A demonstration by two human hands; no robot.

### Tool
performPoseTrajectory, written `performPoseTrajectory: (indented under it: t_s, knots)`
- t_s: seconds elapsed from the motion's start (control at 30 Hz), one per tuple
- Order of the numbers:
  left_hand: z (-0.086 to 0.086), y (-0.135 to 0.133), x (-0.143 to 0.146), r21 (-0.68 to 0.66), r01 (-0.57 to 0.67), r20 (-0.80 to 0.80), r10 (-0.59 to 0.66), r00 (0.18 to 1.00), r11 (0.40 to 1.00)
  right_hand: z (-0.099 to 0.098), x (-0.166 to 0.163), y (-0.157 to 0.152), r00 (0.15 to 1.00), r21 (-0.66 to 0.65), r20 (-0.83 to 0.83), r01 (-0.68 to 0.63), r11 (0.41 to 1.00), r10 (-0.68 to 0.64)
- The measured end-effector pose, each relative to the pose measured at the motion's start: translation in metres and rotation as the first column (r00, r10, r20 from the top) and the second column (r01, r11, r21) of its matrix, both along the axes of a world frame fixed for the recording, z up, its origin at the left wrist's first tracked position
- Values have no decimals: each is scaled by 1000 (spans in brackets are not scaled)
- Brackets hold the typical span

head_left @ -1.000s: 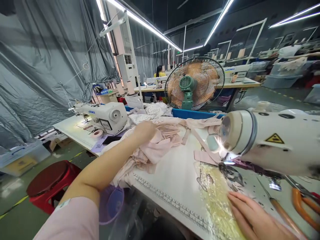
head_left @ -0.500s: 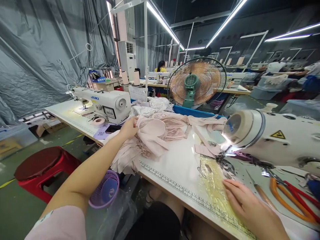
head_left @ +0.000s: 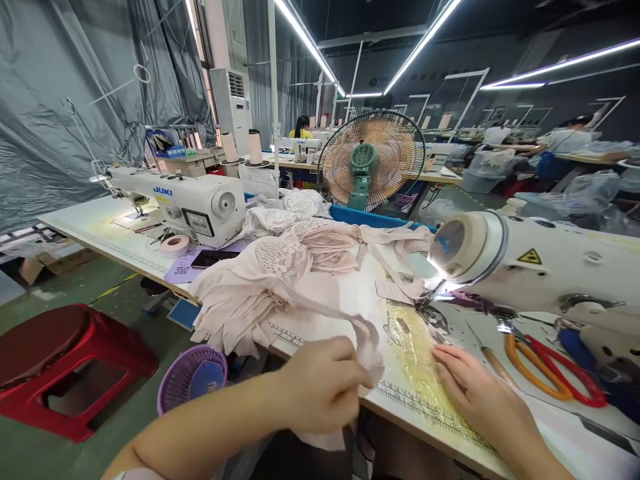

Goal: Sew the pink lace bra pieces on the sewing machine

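My left hand (head_left: 325, 385) is closed on a pale pink fabric piece (head_left: 367, 343) at the front edge of the table. Part of that piece hangs below the hand, and a long strip of it trails back toward a heap of pale pink lace fabric pieces (head_left: 240, 300). My right hand (head_left: 483, 400) lies with fingers stretched out on the yellow taped patch (head_left: 420, 360) of the tabletop, in front of the sewing machine (head_left: 540, 260). Under the lit needle area a pale pink strip (head_left: 400, 289) lies flat, apart from both hands.
Orange-handled scissors (head_left: 537, 373), a red-handled tool (head_left: 575, 380) and an awl-like tool (head_left: 493, 357) lie right. Another sewing machine (head_left: 185, 203), a tape roll (head_left: 175, 245) and a phone (head_left: 215, 258) are left. A purple basket (head_left: 167, 387) and red stool (head_left: 75, 373) stand below; a fan (head_left: 370, 160) behind.
My left hand has moved from the heap toward me and to the right, drawing a pale pink fabric piece with it. My right hand stays on the yellow patch. The view has turned slightly right.
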State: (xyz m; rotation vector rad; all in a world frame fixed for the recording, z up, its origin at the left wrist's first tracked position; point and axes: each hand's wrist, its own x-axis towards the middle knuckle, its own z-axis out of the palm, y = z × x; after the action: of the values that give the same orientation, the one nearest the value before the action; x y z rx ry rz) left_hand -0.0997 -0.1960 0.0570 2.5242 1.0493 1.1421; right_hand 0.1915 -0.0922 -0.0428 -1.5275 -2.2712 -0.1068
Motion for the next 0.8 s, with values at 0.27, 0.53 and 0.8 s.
performPoseTrajectory:
  t_s: [0.27,0.53,0.8]
  knots:
    - [-50,24,67,-128,64,-31,-69,997,990,-5,2,-20,920,-101,-359,-207,973,158]
    - [-43,40,86,-250,78,-181,-125,975,965,-9,3,-25,868,-151,-416,-359,921,270]
    - [10,52,91,-350,42,-410,-194,891,936,6,-5,-22,880,-78,-343,-376,923,329]
